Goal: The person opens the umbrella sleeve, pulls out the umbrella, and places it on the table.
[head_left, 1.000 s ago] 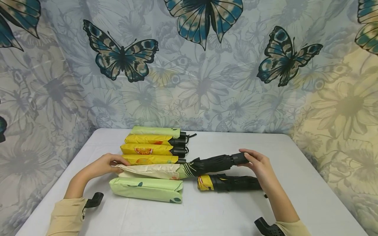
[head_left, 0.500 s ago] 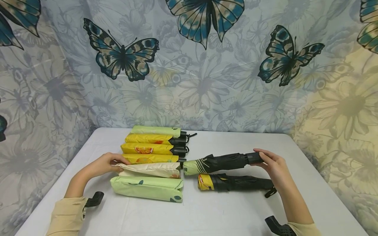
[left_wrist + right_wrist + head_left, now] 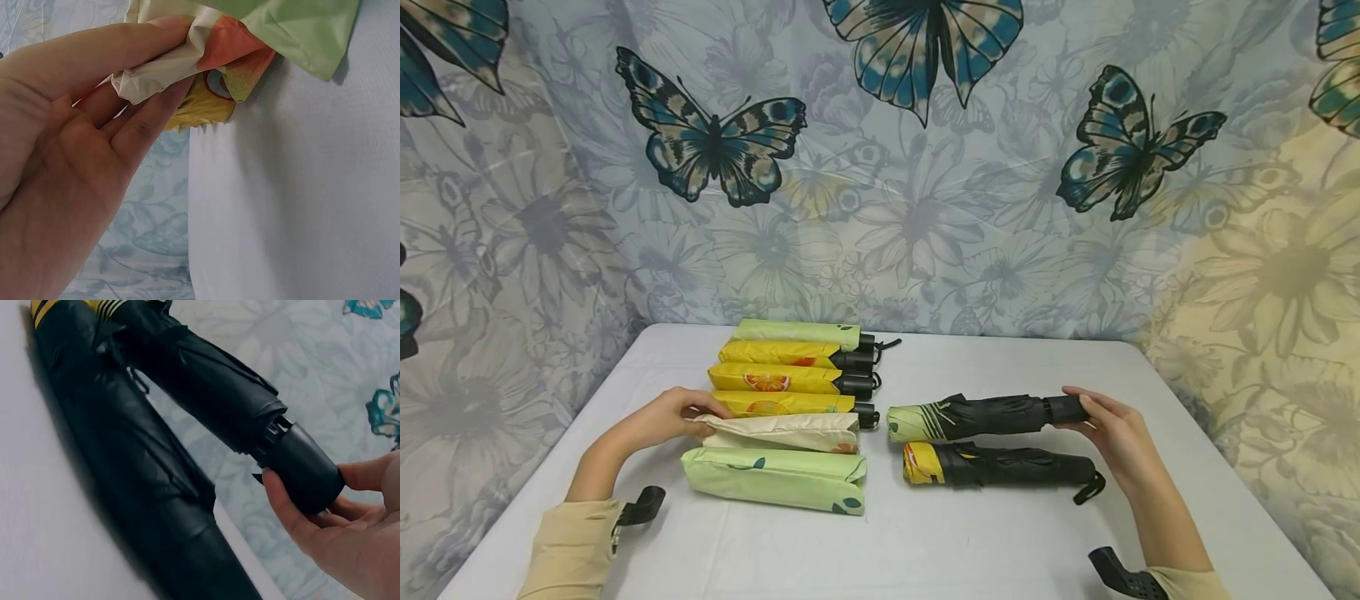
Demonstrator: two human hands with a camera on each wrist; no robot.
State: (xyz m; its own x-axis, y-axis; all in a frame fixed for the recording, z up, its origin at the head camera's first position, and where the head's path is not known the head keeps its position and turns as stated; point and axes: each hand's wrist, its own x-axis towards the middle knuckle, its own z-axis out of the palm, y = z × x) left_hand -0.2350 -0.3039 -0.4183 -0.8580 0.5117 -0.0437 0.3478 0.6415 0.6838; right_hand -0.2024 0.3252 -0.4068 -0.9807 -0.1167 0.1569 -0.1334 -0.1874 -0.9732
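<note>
My left hand [image 3: 673, 417] pinches the left end of a cream cover [image 3: 790, 432], with thumb and fingers on either side of the fabric in the left wrist view [image 3: 156, 72]. To the right, my right hand [image 3: 1116, 429] holds the black handle [image 3: 306, 469] of a folded umbrella [image 3: 992, 417], black with a green striped tip. That umbrella is apart from the cover. A second folded umbrella, black with a yellow end [image 3: 922, 463], lies just in front of it.
A light green cover [image 3: 775, 479] lies in front of the cream one. Behind stand in a row a green covered umbrella [image 3: 797, 333] and several yellow ones [image 3: 775, 379], handles to the right. The white table [image 3: 925, 550] ends at a butterfly-print cloth [image 3: 917, 217].
My right hand has moved right, and the umbrella has slid fully out of the cream cover. My left hand has stayed at the cover's end.
</note>
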